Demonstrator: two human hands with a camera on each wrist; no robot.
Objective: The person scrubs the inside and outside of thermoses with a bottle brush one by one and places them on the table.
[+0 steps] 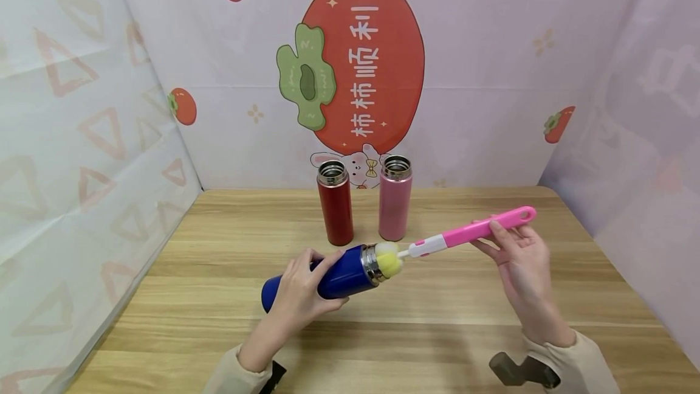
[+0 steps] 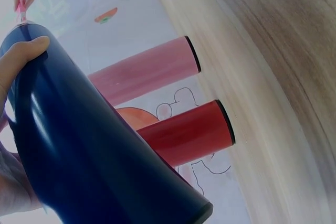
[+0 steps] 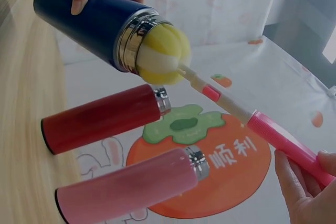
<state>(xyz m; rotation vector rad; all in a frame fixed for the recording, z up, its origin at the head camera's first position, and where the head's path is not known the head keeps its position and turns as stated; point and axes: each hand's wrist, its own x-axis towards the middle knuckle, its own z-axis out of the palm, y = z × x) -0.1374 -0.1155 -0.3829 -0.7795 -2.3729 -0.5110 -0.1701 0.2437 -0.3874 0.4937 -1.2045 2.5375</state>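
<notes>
Curls the fingers and thumb of the left hand [image 1: 302, 289] round a dark-blue, glossy, cylindrical bottle [image 1: 344, 277], just below the middle of the frame in the head view. Holds it slantwise over a light wood-grain table [image 1: 454, 315], with its base toward the lower left and its shiny metal neck [image 1: 372, 266] toward the right.

Pinches a long, straight brush [image 1: 455, 238] between the thumb and fingers of the right hand [image 1: 516, 257], right of centre, gripping by the bright-pink handle [image 1: 470, 232]. Points the yellow-and-white rounded sponge head [image 1: 388, 263] into the mouth of the blue bottle, with part of the sponge bulging outside the metal rim. Cannot tell the depth of the rest inside.

Near the centre of the frame, behind the blue bottle, can see upright on the table a dark-red cylindrical bottle [image 1: 336, 211] with an open metal mouth and, just to its right and apart from it, a pale-pink cylindrical bottle [image 1: 395, 207] of similar shape. Farther back, at upper centre, can see a pale cloth backdrop [image 1: 481, 78] printed with a large orange-red persimmon [image 1: 396, 78]. At the bottom edge, can see beige sleeves [image 1: 576, 369] on both arms.
</notes>
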